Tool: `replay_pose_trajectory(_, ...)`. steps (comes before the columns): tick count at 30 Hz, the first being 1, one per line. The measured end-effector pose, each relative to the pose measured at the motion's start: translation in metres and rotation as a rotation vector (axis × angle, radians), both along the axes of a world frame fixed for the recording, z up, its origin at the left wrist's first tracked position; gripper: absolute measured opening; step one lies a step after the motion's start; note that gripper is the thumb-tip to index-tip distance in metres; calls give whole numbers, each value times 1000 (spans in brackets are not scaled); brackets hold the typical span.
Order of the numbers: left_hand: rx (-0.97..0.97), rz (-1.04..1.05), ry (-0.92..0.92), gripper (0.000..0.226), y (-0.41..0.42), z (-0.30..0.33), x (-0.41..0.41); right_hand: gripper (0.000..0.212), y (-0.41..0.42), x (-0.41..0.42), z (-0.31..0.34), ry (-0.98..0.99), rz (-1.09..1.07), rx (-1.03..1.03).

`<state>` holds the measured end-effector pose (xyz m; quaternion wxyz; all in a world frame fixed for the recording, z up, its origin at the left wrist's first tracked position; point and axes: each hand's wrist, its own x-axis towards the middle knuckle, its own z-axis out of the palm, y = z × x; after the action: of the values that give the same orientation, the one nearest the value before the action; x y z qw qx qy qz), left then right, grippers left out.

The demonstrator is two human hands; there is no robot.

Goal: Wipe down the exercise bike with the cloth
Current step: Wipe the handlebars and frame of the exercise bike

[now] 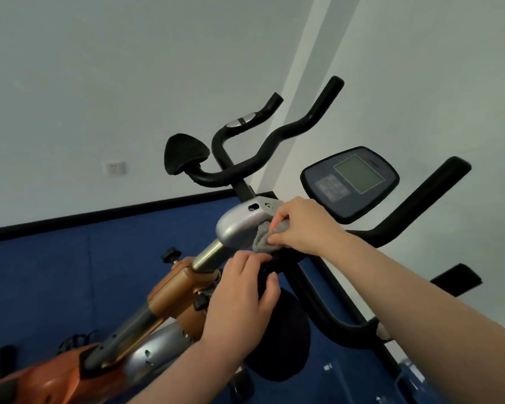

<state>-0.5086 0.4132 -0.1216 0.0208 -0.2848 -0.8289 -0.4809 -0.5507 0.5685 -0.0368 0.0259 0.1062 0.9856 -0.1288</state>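
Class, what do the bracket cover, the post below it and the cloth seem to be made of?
Bracket cover: silver, probably painted plastic or metal; soft sheen, moulded curve. Post: likely polished steel; bright mirror-like highlights. Cloth: grey, fuzzy, probably microfibre; it bunches under the right hand.

Head-worn wide-angle cam, single view, tilted hard so floor and wall run diagonal. Looks forward and down, close in on the exercise bike (169, 290) stem; the right hand (305, 225) and left hand (241, 300) sit near frame centre. Beyond the fingertips: handlebars (274, 141), console (351, 182), white wall. Lens distortion bends edges.
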Motion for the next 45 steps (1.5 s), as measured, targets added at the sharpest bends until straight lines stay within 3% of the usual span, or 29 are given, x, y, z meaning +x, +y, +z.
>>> replay_pose_trajectory(2,8,7,-9,35,0,0,0,15,3,0,4,-61,-15,4)
replay_pose_trajectory(7,35,12,-18,31,2,1,-1,13,-10,-8,-11,173,-45,-17)
replay_pose_trajectory(13,26,1,-23,33,2,1,0,14,0,-1,-1,16,-12,75)
replay_pose_trajectory(19,70,15,-44,30,3,-1,-1,16,3,-9,-16,178,-71,-48)
replay_pose_trajectory(26,33,-17,-35,34,0,1,-1,12,15,-2,5,-110,11,-82)
replay_pose_trajectory(33,91,15,-54,32,6,-1,-3,19,-1,-6,-25,209,-114,45)
replay_pose_trajectory(38,80,-20,-46,27,2,-1,-2,13,-5,2,-35,303,-156,65)
replay_pose_trajectory(42,13,-67,-17,31,-2,4,-8,13,0,12,-19,463,-327,-183)
replay_pose_trajectory(45,-88,-77,-10,31,-11,8,-22,12,7,25,6,591,-312,-304)
